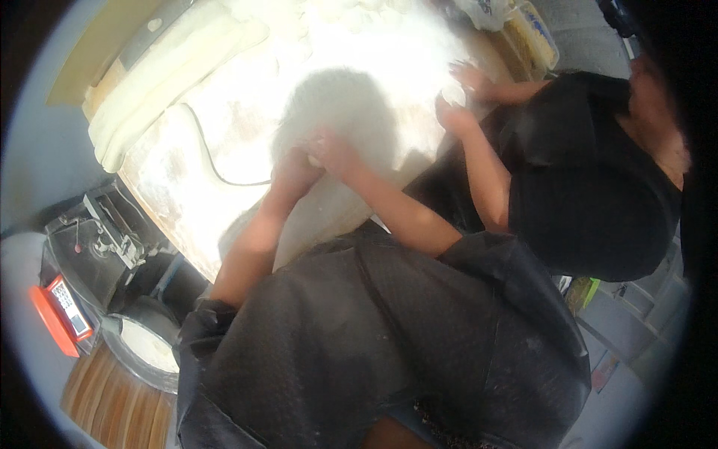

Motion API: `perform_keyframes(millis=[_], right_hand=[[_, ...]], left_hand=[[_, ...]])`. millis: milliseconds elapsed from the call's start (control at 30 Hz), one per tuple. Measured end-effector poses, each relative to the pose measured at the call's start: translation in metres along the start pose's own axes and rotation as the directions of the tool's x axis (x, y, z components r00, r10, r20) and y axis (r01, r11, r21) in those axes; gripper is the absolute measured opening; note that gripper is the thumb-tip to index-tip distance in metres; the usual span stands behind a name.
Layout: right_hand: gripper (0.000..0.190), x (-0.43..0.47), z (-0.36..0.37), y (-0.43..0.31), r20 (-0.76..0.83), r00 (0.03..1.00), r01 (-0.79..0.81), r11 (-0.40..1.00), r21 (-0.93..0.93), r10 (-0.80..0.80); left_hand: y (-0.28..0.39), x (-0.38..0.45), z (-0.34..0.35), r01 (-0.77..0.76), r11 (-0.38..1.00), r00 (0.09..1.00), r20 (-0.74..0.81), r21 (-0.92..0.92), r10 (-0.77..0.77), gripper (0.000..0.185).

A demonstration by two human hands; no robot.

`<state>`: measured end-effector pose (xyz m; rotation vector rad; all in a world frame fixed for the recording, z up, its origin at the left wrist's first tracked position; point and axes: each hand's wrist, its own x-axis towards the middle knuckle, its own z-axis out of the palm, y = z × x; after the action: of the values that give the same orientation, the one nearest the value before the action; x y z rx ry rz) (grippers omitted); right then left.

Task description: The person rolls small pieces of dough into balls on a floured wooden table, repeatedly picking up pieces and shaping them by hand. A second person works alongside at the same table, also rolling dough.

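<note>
Over a floured work table [247,112] my hands meet in the shadow of a head. My left hand [297,171] is curled around a small piece of pale dough [315,161]. Against the same piece press the fingers of my right hand [336,154], partly blurred. A long dough strip [199,168] bends across the table toward my left hand; whether it joins the held piece is hidden. Thick dough rolls [168,84] lie along the table's far left side. Strong sunlight washes out much of the surface.
At right a co-worker's hands [463,104] hold a round piece of dough [453,96]. A plastic-wrapped container [527,39] stands beyond them. Lower left are a black machine with a metal fitting [115,236], an orange scale [64,314] and a metal bowl with pale contents [147,345].
</note>
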<state>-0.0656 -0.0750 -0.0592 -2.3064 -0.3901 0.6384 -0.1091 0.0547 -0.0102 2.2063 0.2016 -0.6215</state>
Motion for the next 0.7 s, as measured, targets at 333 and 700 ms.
perform_keyframes(millis=[333, 700], right_hand=[[0.032, 0.014, -0.092, -0.088, 0.178, 0.893, 0.42, 0.908, 0.006, -0.414], [0.052, 0.023, -0.037, -0.022, -0.152, 0.95, -0.268, 0.961, 0.063, 0.274]], left_hand=[[-0.012, 0.037, -0.017, -0.037, 0.999, 0.996, -0.085, -0.006, 0.037, 0.043], [-0.05, 0.008, -0.008, -0.26, 0.949, 0.963, -0.112, -0.176, 0.244, 0.046]])
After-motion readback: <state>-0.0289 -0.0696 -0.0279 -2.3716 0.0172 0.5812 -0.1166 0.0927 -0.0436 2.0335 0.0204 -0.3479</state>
